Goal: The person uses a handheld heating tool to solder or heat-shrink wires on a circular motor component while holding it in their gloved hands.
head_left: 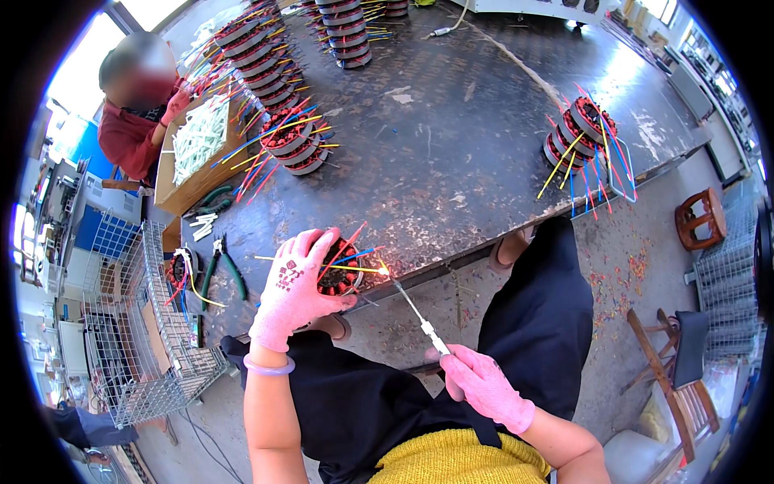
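My left hand, in a pink glove, is closed around a motor stator with red windings, held at the table's near edge. Red, blue and yellow wires stick out of it to the right. In my right hand, also gloved in pink, is a thin-stemmed tool with a pale handle. An orange, flame-like glow shows at its tip, touching or very close to the wire ends. The palm hides part of the stator. Left of my left hand lie green-handled pliers and another stator with loose wires.
Stator stacks stand at the table's back left and right. A cardboard box of white sleeves sits near a person in red. A wire basket is at left; a stool and wooden chair at right.
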A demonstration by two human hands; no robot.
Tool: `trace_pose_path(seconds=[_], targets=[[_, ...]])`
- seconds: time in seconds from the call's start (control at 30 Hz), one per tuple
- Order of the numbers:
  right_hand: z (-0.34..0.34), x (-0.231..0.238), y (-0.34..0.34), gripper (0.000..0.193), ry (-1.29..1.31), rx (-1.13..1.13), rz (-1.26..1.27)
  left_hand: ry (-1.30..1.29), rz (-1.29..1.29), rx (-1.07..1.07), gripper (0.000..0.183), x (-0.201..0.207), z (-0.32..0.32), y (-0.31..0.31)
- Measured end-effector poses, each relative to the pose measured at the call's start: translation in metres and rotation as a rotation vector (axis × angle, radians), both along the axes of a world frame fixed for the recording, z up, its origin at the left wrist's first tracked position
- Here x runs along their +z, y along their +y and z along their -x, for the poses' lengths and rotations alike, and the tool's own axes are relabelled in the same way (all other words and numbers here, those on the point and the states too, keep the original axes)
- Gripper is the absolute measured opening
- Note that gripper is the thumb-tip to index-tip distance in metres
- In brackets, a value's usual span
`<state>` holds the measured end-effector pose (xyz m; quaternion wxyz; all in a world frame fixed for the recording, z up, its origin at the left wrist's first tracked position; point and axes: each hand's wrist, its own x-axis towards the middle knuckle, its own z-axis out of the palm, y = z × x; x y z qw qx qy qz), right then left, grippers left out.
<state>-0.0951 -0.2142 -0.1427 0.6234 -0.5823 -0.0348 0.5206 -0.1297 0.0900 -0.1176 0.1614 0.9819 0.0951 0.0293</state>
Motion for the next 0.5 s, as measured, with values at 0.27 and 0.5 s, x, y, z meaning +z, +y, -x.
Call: trace_pose_path(seconds=[0.27, 0.5], targets=[[-0.0018, -0.0049, -0.0030, 0.034, -0.098, 0.088, 0.014, 0.003, 0.007, 0.003, 0.097, -0.0004, -0.0002, 0.0004], [-0.0011, -0.0068, -0.0040, 0.034, -0.089, 0.079, -0.009, -0.001, 0.006, -0.001, 0.097, -0.0007, -0.0006, 0.0008]])
